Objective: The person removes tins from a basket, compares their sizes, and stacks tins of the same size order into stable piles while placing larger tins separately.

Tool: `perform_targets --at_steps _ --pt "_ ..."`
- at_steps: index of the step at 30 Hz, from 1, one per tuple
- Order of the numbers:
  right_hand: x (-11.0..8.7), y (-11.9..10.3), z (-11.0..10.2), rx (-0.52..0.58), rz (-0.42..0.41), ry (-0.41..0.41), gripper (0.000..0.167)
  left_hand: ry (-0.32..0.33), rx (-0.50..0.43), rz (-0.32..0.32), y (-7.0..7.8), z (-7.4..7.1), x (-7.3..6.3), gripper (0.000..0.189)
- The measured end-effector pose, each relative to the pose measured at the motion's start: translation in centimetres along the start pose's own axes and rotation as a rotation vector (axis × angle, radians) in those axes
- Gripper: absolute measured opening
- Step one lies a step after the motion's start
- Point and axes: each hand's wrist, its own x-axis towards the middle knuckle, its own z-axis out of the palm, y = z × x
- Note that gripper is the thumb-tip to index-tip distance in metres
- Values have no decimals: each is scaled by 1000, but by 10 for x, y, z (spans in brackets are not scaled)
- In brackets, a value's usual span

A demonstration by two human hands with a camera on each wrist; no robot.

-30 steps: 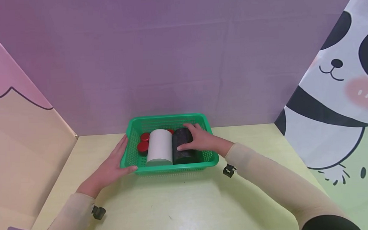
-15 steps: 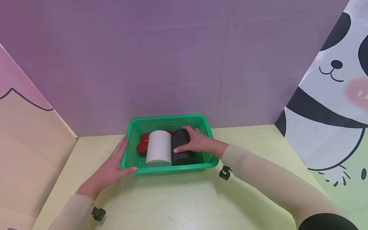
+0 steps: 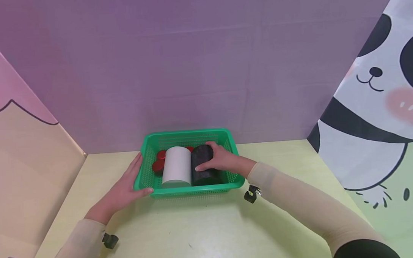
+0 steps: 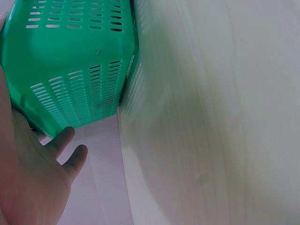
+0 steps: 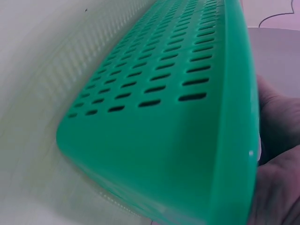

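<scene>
In the head view a green plastic basket (image 3: 196,189) with slotted walls sits on the table against the purple backdrop. My left hand (image 3: 120,191) rests at its left end, fingers straight along the outer wall and thumb on the front rim. Inside the basket my right hand (image 3: 224,159) grips a black cylinder (image 3: 201,155), thumb at its near side and fingers at its far end. A white cylinder (image 3: 177,166) lies beside it on the left. Small red-topped round things (image 3: 158,166) lie left of the white cylinder; another red bit shows behind. In the right wrist view the basket hides most of the right hand.
The pale wooden table (image 3: 196,228) extends in front of the basket. A purple backdrop (image 3: 177,69) rises just behind it. Printed panels stand on both sides, the right one with a panda (image 3: 376,111).
My right hand has moved slightly left and down, and its fingers have closed round the black cylinder. Both cylinders have shifted slightly left. My left hand stays at the basket's end.
</scene>
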Motion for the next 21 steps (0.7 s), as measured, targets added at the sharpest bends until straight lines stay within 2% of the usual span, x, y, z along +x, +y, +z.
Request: perform_targets --at_steps 11,21 --pt "-8 -1 -3 112 -20 -11 109 8 -5 -4 0 0 1 118" --pt "-9 4 -1 137 -10 15 121 16 -16 4 -7 2 2 119"
